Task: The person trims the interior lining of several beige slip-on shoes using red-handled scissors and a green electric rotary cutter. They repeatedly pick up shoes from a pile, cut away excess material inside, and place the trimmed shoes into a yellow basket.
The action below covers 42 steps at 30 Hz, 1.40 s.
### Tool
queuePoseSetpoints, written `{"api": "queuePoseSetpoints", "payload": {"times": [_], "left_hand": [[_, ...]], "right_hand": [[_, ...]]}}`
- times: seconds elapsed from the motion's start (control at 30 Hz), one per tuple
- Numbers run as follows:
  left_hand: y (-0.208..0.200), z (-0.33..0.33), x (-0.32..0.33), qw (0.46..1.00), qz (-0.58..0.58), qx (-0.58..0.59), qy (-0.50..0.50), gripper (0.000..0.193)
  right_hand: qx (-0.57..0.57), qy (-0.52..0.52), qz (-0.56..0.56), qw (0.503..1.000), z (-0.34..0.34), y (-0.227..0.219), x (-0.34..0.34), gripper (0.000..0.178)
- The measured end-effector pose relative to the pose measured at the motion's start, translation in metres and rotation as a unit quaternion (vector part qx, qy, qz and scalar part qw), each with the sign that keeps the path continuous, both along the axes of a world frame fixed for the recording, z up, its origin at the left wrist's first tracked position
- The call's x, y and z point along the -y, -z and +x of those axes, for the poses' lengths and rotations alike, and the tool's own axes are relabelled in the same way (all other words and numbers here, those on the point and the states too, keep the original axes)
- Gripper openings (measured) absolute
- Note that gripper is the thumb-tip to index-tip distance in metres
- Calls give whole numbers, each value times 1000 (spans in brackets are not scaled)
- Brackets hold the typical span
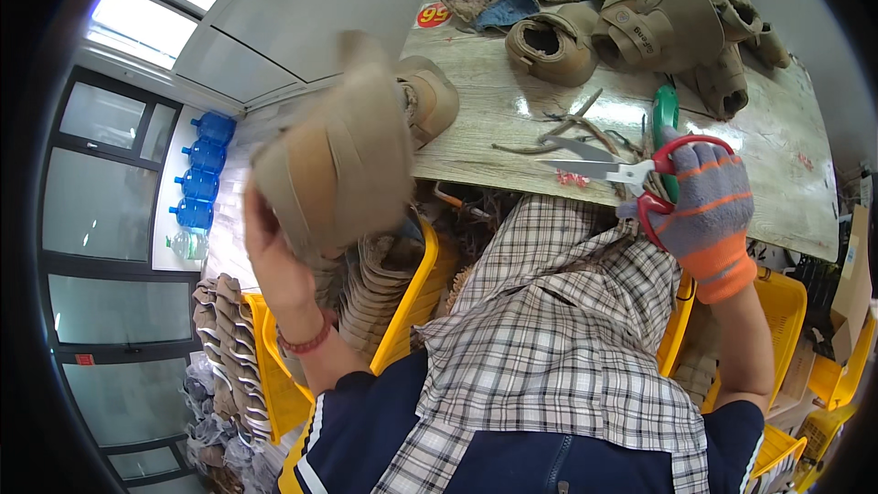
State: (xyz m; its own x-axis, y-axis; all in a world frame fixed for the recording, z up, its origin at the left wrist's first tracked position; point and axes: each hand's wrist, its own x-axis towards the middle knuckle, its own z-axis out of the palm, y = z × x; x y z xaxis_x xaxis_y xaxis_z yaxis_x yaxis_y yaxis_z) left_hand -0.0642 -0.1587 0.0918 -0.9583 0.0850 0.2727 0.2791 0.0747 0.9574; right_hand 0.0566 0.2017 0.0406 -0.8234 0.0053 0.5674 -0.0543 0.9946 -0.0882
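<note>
Bare, with a red bead bracelet at the wrist, my left hand (273,252) grips a tan shoe upper (334,160) in the air left of the table; motion blurs the upper. My right hand (709,210), in a grey and orange work glove, is closed around red-handled scissors (631,172). Their blades are parted and point left over the table's near edge. Just behind the scissors lies a green-handled tool (665,114), partly hidden by the glove. Another tan shoe (430,101) sits at the table's left edge, partly covered by the raised upper.
More tan shoe uppers (654,23) are heaped at the table's (512,142) back. Loose tan strips (585,123) lie mid-table. Below, a yellow basket (416,293) holds stacked shoe pieces; more yellow baskets (777,325) stand at right. Blue water jugs (201,169) line the far left.
</note>
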Motion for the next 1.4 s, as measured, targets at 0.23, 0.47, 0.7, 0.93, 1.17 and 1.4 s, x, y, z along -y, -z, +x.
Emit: {"api": "queuePoseSetpoints", "payload": {"times": [0.23, 0.47, 0.7, 0.93, 1.17, 1.4], "left_hand": [[28, -127, -48, 768, -626, -25, -131, 67], [7, -165, -77, 707, -701, -61, -77, 70], [98, -151, -196, 788, -459, -405, 71, 37], [113, -175, -205, 899, -306, -282, 139, 21], [79, -115, -106, 910, 182, 276, 250, 33], [115, -64, -68, 801, 315, 430, 273, 45]], "right_hand": [[33, 47, -72, 996, 11, 33, -1, 46], [67, 138, -110, 982, 33, 57, -11, 35], [67, 170, -138, 973, 33, 58, -17, 30], [69, 221, -147, 962, 38, 63, -30, 33], [55, 138, -114, 982, 5, 35, -16, 37], [31, 28, 30, 999, -38, 8, 22, 38]]}}
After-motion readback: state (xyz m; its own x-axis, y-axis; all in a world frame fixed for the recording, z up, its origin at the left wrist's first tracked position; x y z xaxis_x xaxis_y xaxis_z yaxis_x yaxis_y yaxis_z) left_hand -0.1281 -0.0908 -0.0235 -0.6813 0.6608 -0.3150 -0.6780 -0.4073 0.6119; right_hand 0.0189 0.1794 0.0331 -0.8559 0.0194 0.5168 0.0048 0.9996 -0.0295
